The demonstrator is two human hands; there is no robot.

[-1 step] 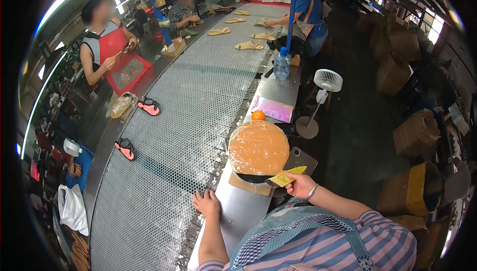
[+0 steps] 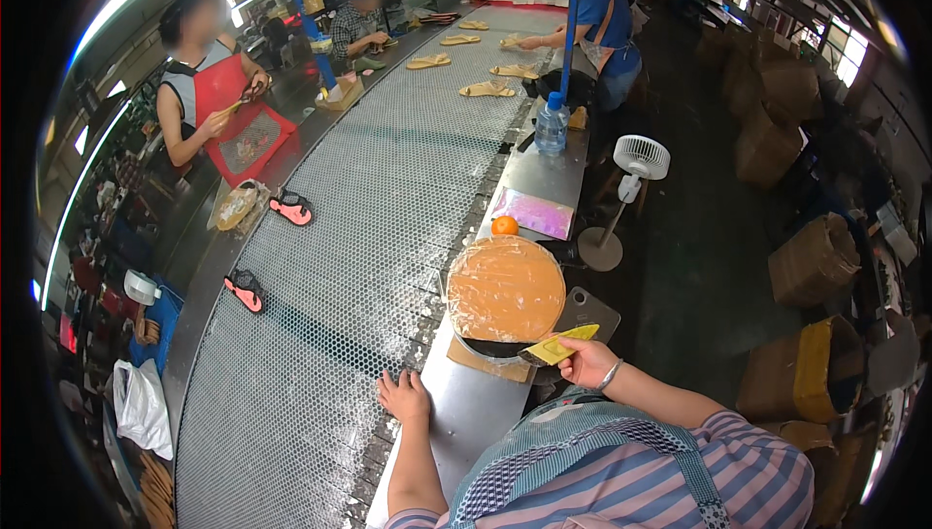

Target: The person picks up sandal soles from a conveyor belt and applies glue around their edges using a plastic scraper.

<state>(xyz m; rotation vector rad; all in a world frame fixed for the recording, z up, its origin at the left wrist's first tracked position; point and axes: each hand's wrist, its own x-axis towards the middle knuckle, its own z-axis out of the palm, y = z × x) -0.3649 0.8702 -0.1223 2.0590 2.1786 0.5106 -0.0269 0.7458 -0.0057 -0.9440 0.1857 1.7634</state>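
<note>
My right hand (image 2: 588, 364) grips a flat yellow brush (image 2: 558, 344), its dark end pointing left over the near rim of a round container. Glue-marked orange material (image 2: 507, 288) covers the container's top, with a dark gap along its near side. My left hand (image 2: 404, 397) rests with fingers spread on the edge of the mesh conveyor belt (image 2: 320, 374), holding nothing. Two pink and black sandals (image 2: 245, 291) lie apart along the belt's left side.
An orange fruit (image 2: 504, 225), an iridescent pouch (image 2: 532, 214) and a water bottle (image 2: 551, 125) stand along the metal ledge (image 2: 476, 403). A white fan (image 2: 641, 157) is to the right. Several tan sandals (image 2: 485, 89) lie farther up the belt, with co-workers on both sides.
My hands and the brush have not moved. The co-worker's hand at the far right of the belt has shifted slightly with a tan sandal.
</note>
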